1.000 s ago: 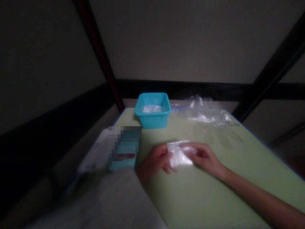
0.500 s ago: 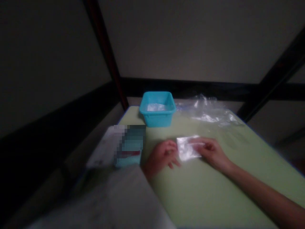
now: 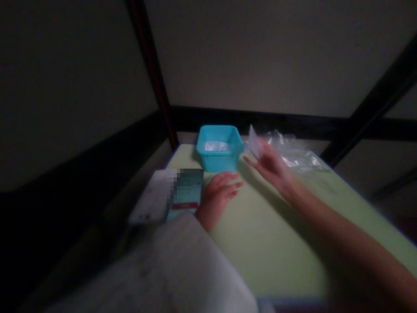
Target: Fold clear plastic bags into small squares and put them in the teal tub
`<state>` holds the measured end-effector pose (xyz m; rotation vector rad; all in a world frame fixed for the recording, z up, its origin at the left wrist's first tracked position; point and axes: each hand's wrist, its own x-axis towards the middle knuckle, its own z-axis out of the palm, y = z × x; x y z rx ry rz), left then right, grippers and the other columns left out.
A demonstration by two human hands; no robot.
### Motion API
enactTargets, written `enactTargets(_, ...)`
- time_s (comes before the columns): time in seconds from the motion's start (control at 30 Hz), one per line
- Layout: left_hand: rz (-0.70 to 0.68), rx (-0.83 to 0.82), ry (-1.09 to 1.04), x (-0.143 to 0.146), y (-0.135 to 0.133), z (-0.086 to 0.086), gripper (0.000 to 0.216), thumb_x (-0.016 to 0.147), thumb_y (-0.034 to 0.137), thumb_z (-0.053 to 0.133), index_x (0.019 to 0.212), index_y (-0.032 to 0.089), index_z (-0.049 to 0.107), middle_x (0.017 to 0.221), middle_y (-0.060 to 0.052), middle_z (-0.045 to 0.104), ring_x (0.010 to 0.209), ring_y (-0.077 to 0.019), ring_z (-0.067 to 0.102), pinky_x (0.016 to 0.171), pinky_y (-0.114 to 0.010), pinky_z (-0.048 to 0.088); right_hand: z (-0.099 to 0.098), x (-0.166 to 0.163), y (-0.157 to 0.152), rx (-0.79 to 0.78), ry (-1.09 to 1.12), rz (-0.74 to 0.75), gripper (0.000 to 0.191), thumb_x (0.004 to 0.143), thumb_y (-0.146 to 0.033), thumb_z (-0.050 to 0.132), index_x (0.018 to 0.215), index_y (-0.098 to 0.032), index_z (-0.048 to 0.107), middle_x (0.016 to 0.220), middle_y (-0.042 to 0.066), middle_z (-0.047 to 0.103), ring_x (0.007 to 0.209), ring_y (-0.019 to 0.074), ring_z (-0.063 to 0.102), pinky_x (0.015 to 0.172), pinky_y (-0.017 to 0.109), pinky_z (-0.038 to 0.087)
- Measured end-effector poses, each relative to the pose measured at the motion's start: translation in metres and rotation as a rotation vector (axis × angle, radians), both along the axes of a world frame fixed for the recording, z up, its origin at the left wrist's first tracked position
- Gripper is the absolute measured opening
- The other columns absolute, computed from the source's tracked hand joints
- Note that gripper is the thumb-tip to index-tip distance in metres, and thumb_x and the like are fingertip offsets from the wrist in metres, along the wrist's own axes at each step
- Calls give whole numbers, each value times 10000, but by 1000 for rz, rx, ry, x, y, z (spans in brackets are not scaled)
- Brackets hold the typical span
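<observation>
My right hand [image 3: 270, 163] is raised over the table beside the turquoise basket, blurred by motion. Its fingers are closed on a small clear plastic packet [image 3: 254, 142], held upright and edge-on; its contents cannot be made out. My left hand [image 3: 221, 191] hovers over the table in front of the basket, fingers apart and holding nothing. The turquoise basket [image 3: 219, 161] stands near the table's far end. Inside it lie white, shiny packets [image 3: 215, 146], too blurred to tell one from another.
A crumpled clear plastic bag [image 3: 299, 158] lies at the far right of the yellow-green table [image 3: 260, 252]. Left of my left hand are a teal box or booklet with a red band [image 3: 184, 205] and a pale sheet [image 3: 151, 195]. A wall stands behind.
My right hand has lifted the plastic packet off the table and carried it forward, up beside the basket. My left hand has come away from the packet, and its fingers have spread.
</observation>
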<state>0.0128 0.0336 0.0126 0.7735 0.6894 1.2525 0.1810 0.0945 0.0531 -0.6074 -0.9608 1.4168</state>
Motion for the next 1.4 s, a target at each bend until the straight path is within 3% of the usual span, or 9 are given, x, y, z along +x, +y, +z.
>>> enactTargets(0.23, -57, -60, -27, 3, -9, -4, 345, 672, 56, 666, 983, 162, 559, 1121, -107, 633, 911, -193, 660, 762, -265, 426, 3, -19, 17, -58, 117, -32, 230, 633, -121, 665, 823, -248, 637, 851, -53, 681, 780, 111, 618, 729, 241, 537)
enactTargets(0.57, -5, -23, -127, 3, -15, 1, 297, 706, 121, 661, 984, 156, 563, 1066, -94, 650, 983, -206, 636, 880, -321, 416, -4, -6, -19, -34, 3, 22, 205, 608, -156, 734, 794, -223, 680, 751, -49, 674, 613, 73, 585, 538, 154, 500)
enactTargets(0.87, -30, -57, -165, 1, -10, 7, 131, 749, 141, 625, 839, 180, 537, 917, -37, 649, 936, -167, 629, 872, -308, 436, -18, 4, -46, 10, -160, -85, 209, 607, -213, 766, 804, -229, 696, 772, -9, 694, 632, 115, 600, 596, 237, 495)
enactTargets(1.13, -82, -53, -204, -2, -11, 3, 148, 779, 163, 602, 802, 210, 463, 854, -8, 649, 896, -165, 642, 930, -383, 435, -21, 5, -63, 17, -219, -97, 222, 598, -308, 793, 786, -246, 694, 724, -3, 687, 597, 141, 597, 579, 273, 492)
enactTargets(1.27, -93, -69, -200, 0, -13, 2, 121, 794, 159, 579, 798, 209, 469, 836, -13, 654, 864, -164, 651, 942, -406, 444, -14, 18, -73, 58, -303, -106, 195, 612, -327, 792, 768, -245, 709, 733, 6, 696, 603, 143, 600, 582, 282, 490)
enactTargets(1.4, -99, -69, -189, 3, -20, 3, 95, 788, 139, 585, 812, 198, 514, 794, -8, 653, 848, -151, 652, 919, -369, 467, 4, 39, -78, 123, -435, -216, 142, 636, -311, 773, 760, -252, 736, 781, 12, 718, 645, 140, 605, 594, 266, 485)
